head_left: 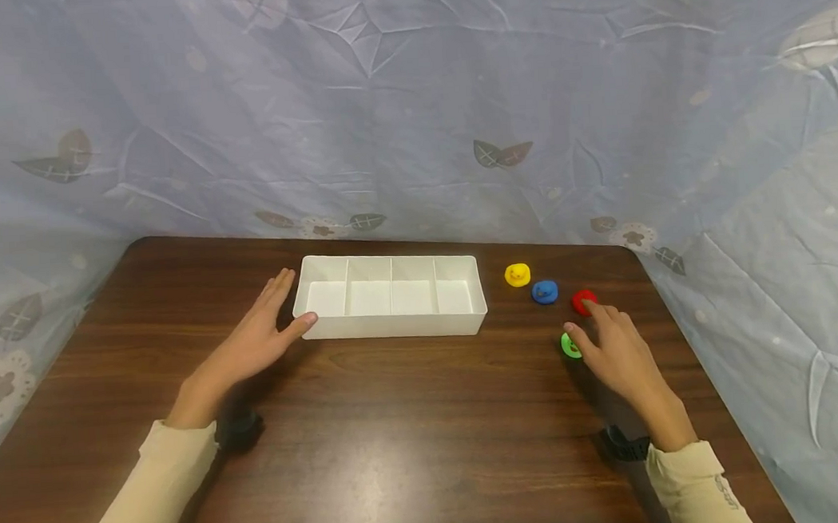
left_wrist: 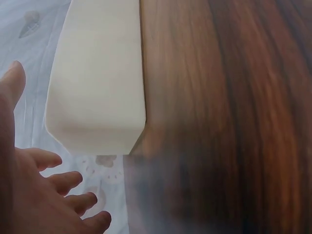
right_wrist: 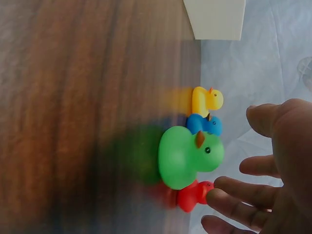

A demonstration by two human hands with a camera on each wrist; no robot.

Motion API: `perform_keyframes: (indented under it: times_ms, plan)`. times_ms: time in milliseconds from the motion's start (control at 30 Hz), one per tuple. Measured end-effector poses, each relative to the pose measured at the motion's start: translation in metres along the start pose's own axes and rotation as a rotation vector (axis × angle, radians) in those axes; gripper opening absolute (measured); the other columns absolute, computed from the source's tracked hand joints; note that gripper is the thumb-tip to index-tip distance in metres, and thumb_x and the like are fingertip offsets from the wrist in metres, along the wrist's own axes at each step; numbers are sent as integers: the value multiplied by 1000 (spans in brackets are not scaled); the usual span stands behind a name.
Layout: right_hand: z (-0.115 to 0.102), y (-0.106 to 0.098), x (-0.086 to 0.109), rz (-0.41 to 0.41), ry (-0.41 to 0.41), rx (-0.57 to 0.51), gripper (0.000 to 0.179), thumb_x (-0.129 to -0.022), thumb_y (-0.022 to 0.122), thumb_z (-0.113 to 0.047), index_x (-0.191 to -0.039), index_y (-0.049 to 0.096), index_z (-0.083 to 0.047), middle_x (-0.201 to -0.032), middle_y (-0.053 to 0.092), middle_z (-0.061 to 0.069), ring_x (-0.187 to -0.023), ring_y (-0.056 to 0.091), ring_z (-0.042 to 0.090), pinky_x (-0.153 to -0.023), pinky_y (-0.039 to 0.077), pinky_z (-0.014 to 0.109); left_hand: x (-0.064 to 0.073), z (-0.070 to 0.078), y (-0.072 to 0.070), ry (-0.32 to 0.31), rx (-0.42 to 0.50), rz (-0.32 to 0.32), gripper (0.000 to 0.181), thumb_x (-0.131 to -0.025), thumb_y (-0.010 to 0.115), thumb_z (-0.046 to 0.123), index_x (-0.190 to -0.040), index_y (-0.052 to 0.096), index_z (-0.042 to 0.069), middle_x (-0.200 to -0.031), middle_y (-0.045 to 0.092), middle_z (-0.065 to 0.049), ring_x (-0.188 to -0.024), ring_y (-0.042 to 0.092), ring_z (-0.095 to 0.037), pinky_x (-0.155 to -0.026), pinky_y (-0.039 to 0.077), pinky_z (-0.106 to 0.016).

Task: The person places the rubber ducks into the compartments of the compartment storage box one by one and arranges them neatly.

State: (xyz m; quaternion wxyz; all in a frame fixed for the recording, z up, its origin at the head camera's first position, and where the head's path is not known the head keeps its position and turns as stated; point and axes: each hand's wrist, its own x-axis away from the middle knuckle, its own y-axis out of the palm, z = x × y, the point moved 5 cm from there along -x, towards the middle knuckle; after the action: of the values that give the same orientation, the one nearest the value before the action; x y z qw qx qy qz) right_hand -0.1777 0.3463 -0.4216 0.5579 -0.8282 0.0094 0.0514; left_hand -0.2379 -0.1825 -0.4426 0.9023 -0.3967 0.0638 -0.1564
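Table (head_left: pixel 385 407): broad lane before the box (head_left: pixel 390 326), between both arms (head_left: pixel 148 498). Compartments (head_left: pixel 326 299): four, reachable from above; dividers (head_left: pixel 391 283) bar sideways passage. Left hand (head_left: pixel 251 340): crowds the box's left end. Yellow duck (head_left: pixel 517 275), blue duck (head_left: pixel 545 292): gap towards box. Red duck (head_left: pixel 581 299), green duck (head_left: pixel 570 347): at right hand (head_left: pixel 617 352), clearance unclear. Curtain (head_left: pixel 382 136): rear barrier.

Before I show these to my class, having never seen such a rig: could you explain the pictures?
There's no machine, just a person's bare left hand and right hand. The wide picture comes from a head camera, the others from the left and right wrists. On the table stands a white tray with four compartments; to its right are a yellow duck, blue duck, red duck and green duck. The left is beside the tray, the right by the red and green ducks; neither grips anything.
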Motion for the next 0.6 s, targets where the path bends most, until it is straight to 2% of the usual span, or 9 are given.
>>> perform_keyframes:
  times_ms: [133, 367, 600]
  plan:
    - [5, 2, 5, 8, 15, 2, 66, -111, 55, -42, -151, 50, 10, -148, 54, 37, -134, 50, 55, -106, 47, 74, -2, 1, 3, 3, 7, 9, 97, -108, 58, 53, -173, 1, 9, -181, 1, -21, -167, 1, -48, -131, 11, -73]
    - [11, 8, 13, 12, 15, 21, 59, -108, 64, -40, -145, 58, 6, -135, 63, 32, -119, 60, 49, -91, 54, 68, -5, 1, 8, 0, 42, 11, 97, -108, 58, 53, -173, 0, 9, -181, -1, -19, -168, 0, -45, -132, 11, -72]
    - [14, 14, 17, 12, 3, 34, 56, -105, 68, -39, -138, 63, 6, -130, 66, 29, -116, 63, 47, -88, 56, 66, -6, -4, 16, 12, 62, 21, 97, -109, 56, 52, -172, -3, 10, -181, -1, -20, -168, 0, -44, -132, 11, -72]
